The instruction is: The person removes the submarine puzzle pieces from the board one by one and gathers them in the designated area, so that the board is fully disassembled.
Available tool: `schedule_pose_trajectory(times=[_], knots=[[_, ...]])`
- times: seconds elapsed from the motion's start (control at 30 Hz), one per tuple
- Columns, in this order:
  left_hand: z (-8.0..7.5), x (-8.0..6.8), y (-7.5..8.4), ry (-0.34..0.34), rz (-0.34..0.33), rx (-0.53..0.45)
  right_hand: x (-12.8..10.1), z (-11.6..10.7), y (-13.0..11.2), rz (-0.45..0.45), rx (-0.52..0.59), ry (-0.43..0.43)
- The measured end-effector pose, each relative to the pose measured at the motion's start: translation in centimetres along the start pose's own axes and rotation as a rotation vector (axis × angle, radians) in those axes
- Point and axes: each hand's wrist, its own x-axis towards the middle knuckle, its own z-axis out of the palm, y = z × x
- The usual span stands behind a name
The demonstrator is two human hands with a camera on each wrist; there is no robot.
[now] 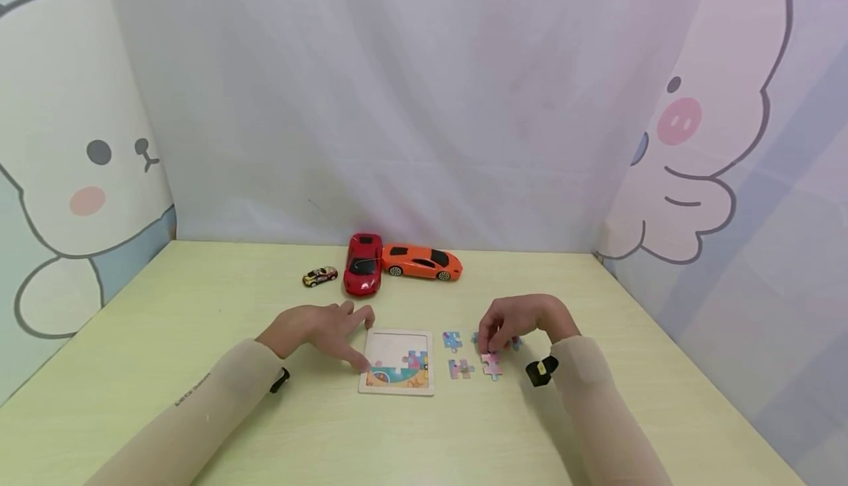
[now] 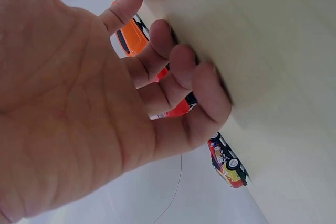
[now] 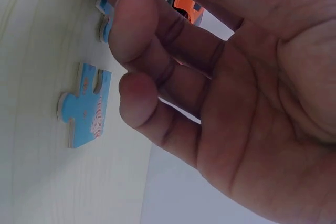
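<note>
Left sleeve (image 1: 192,390) print blurred; nothing legible.

Red car (image 1: 363,273), orange car (image 1: 422,262) and small yellow car (image 1: 320,276) on green table (image 1: 199,309).

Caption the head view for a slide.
Left hand rests by the puzzle tray; right hand reaches over loose puzzle pieces, three toy cars behind.

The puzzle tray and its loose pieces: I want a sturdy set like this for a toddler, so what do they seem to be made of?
The puzzle tray looks like pale wood or fibreboard: a thick, light, matt rim round the printed picture. The blue puzzle piece looks like thick board or thin wood with a printed face; its edge shows a pale, plain, fairly thick core. Neither shines like plastic, though the pictures leave wood versus pressed card open.
</note>
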Motion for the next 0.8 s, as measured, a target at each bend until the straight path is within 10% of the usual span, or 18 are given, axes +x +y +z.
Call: schedule_pose_trajectory(times=[0.8], knots=[[0.1,0.2,-0.1,-0.004,-0.014,0.001,1.1,0.5,-1.3,-0.153,-0.060,0.069]])
